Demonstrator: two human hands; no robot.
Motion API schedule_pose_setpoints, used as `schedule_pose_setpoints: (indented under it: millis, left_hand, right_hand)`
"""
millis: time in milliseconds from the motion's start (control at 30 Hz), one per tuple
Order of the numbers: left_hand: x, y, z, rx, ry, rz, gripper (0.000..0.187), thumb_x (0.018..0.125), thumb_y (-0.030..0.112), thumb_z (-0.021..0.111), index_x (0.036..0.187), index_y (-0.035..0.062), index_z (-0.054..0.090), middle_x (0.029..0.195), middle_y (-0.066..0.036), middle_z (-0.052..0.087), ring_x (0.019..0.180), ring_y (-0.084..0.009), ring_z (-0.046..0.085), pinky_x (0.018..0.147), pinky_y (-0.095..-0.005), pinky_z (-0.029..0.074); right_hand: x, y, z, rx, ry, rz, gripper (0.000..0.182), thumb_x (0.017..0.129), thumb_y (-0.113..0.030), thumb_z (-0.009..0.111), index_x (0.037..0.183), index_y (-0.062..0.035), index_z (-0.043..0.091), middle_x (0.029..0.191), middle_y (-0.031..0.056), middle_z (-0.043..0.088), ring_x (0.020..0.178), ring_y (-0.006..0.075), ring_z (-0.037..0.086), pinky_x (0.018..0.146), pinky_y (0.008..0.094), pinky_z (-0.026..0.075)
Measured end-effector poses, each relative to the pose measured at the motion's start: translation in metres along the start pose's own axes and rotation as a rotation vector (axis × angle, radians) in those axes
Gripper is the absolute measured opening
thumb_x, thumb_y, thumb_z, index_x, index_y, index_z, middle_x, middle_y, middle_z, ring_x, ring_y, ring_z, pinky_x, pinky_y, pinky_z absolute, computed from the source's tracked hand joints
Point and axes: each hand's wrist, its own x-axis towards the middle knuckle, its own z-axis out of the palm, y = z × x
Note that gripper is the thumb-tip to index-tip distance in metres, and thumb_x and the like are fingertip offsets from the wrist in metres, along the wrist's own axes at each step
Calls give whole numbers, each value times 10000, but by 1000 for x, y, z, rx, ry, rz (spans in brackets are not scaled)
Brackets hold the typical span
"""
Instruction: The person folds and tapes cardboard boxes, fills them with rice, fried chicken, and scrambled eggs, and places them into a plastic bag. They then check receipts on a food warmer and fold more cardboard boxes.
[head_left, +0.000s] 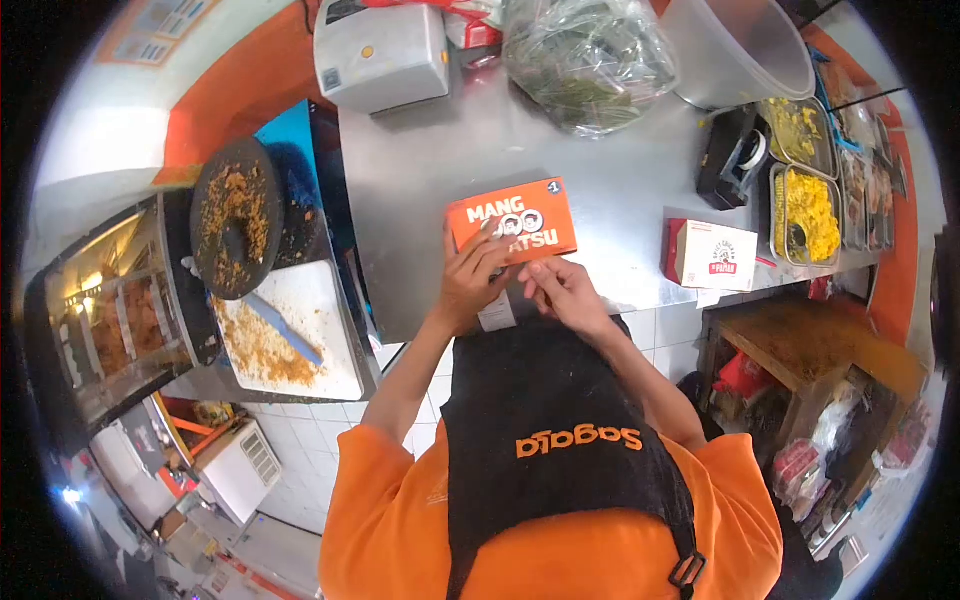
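Note:
An orange food box (550,205) with white lettering lies near the front edge of the steel counter. My left hand (470,278) grips its near left part, thumb along the left side and fingers over the lid. Close against the box's near edge, my right hand (563,292) is closed in a pinch; what its fingertips hold, if anything, cannot be made out. Below the box, between my hands, a white paper slip (496,313) hangs at the counter edge.
On the right of the counter (620,180) stand a white-and-red box (717,256), a black tape dispenser (735,160) and metal trays of yellow food (808,215). At the back are a label printer (382,55) and a bag of leaves (592,65). A knife (283,328) lies on a cutting board (335,350).

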Motion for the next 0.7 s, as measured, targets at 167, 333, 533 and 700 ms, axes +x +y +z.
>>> schedule_pose_setpoints:
  millis: [167,333,533,700]
  left_hand:
    - [-4,1,4,-35,41,-25,463,810,171,820,1221,153,608,1216,7,711,1314,-250,598,1187,-722,180]
    - [-6,-5,12,65,111,138,357,842,183,779,1178,180,657,1217,12,716,1303,-244,604,1191,-724,176]
    - [-6,-5,12,101,76,95,211,813,159,780,1019,157,738,1206,27,720,1303,-234,602,1188,-726,183]
    - [-4,0,6,69,52,71,179,819,135,766,997,149,750,1192,27,724,1302,-230,602,1193,-713,184]
  right_hand:
    - [10,25,17,93,74,34,313,1087,-288,534,1063,-24,701,811,18,693,542,48,485,494,232,394]
    - [13,29,22,20,167,30,365,1081,-332,539,1019,-20,717,772,20,711,526,49,469,491,236,384]
    - [18,29,22,-72,223,58,413,1063,-342,565,901,-7,743,706,36,720,532,64,536,516,258,440]
    - [16,5,12,-478,218,159,411,1040,-339,599,887,12,746,675,86,710,595,156,683,579,326,533]
